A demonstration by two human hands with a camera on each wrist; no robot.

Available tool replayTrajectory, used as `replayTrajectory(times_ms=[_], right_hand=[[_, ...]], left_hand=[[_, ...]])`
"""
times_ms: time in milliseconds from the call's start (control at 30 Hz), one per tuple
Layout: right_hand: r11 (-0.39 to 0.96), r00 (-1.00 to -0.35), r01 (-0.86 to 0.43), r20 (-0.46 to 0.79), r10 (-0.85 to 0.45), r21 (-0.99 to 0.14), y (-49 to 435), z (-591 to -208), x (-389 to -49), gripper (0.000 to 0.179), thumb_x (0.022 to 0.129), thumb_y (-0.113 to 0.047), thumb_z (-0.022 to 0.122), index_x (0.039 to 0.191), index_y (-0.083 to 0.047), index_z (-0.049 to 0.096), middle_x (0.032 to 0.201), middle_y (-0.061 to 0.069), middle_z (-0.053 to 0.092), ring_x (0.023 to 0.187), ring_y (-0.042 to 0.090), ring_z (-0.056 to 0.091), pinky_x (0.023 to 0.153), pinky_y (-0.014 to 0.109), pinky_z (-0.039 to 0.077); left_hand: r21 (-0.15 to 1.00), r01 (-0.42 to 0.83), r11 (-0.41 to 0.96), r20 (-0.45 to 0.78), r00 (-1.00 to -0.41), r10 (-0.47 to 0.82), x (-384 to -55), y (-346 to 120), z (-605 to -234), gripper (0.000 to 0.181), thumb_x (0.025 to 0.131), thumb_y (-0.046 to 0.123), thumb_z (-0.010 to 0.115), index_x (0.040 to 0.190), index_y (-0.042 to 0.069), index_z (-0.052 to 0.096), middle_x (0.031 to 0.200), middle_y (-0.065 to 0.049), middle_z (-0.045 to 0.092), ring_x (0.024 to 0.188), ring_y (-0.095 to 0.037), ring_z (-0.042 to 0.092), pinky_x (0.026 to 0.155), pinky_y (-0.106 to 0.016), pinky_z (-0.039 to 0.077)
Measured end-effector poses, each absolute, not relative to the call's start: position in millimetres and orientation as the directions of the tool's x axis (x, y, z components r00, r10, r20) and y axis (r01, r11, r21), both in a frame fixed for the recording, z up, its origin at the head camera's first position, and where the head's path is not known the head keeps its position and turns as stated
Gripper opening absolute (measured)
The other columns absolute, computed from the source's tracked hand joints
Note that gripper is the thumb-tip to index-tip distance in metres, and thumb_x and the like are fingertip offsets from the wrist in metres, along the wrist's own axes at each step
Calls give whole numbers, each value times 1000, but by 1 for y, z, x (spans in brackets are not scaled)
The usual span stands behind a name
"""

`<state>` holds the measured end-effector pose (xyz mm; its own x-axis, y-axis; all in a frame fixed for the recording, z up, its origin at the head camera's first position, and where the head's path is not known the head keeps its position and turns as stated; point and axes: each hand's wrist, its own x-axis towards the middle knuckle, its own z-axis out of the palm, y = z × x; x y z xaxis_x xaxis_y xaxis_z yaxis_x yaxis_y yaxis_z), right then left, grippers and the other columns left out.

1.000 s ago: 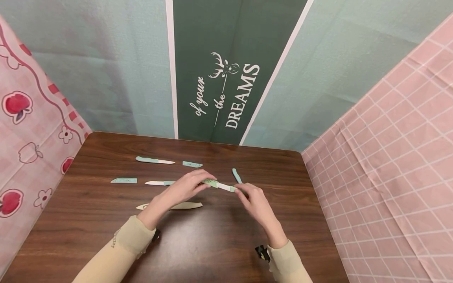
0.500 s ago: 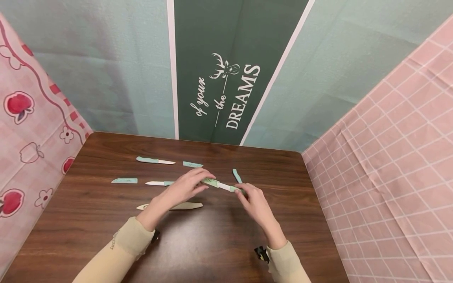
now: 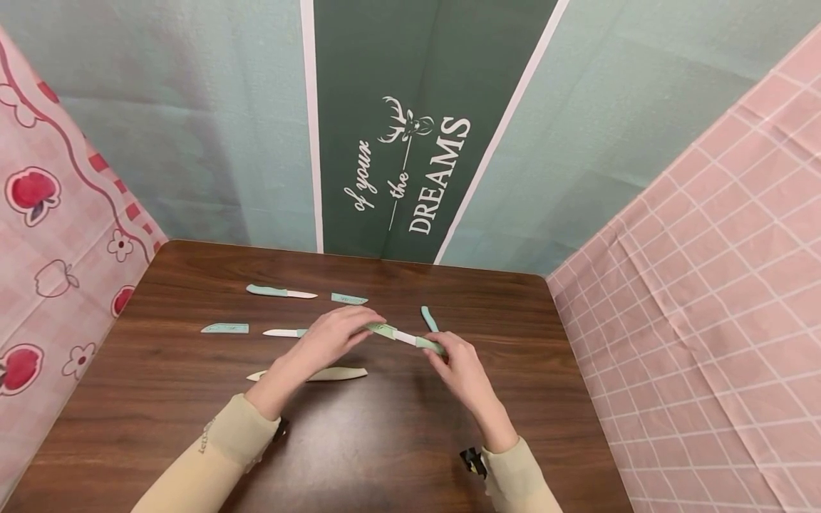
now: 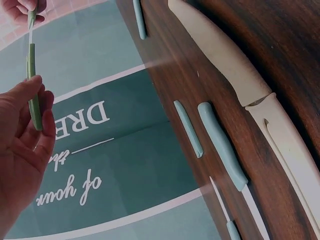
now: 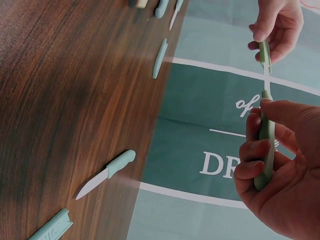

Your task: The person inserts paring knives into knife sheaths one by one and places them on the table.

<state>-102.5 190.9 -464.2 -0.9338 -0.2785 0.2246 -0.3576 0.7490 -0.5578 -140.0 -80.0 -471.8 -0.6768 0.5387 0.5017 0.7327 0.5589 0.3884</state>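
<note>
In the head view my left hand (image 3: pixel 335 333) pinches a light green blade sheath (image 3: pixel 383 330). My right hand (image 3: pixel 463 365) grips the green handle (image 5: pixel 267 145) of a small paring knife, its fingers curled around it in the right wrist view. The knife's white blade (image 3: pixel 405 338) points left, its tip end hidden in the sheath while a short stretch shows between sheath and handle. Both are held up above the table. Beyond the right hand lies another knife with a blue handle (image 3: pixel 429 318), partly covered from the head camera.
Two blue-handled knives, one at the back (image 3: pixel 268 291) and one nearer (image 3: pixel 280 333), lie left on the brown table (image 3: pixel 359 456). Two blue sheaths lie there too, one left (image 3: pixel 224 328) and one behind (image 3: pixel 349 298). A larger cream knife (image 4: pixel 220 50) lies under my left forearm.
My right hand's fingers have shifted back along the handle, so more of it shows. The left hand has edged slightly left on the sheath. The knives on the table lie as before.
</note>
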Motion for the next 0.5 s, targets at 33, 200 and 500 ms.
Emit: replayTrajectory(times_ms=[33, 200, 500], right_hand=[[749, -935, -355, 224, -276, -559, 190, -464, -102, 19, 89, -12, 75, 107, -10, 72, 83, -2, 61, 65, 14, 50, 59, 20, 40], [758, -939, -342, 215, -267, -555, 187, -464, -103, 19, 88, -11, 76, 106, -10, 73, 82, -2, 62, 65, 9, 47, 60, 20, 41], [767, -944, -329, 195, -265, -551, 185, -464, -102, 18, 88, -12, 76, 106, -11, 73, 83, -2, 63, 64, 7, 46, 59, 19, 40]], left_hand=[[384, 732, 563, 495, -678, 544, -140, -80, -472, 31, 86, 8, 77, 116, 14, 73, 114, 0, 74, 107, -18, 70, 87, -36, 58], [371, 728, 576, 479, -682, 553, -138, -78, -472, 32, 86, 7, 76, 117, 16, 73, 115, 2, 74, 106, -16, 71, 82, -34, 59], [346, 737, 580, 474, -671, 570, -136, -72, -474, 32, 87, 7, 76, 116, 17, 72, 114, 3, 73, 103, -13, 71, 78, -31, 59]])
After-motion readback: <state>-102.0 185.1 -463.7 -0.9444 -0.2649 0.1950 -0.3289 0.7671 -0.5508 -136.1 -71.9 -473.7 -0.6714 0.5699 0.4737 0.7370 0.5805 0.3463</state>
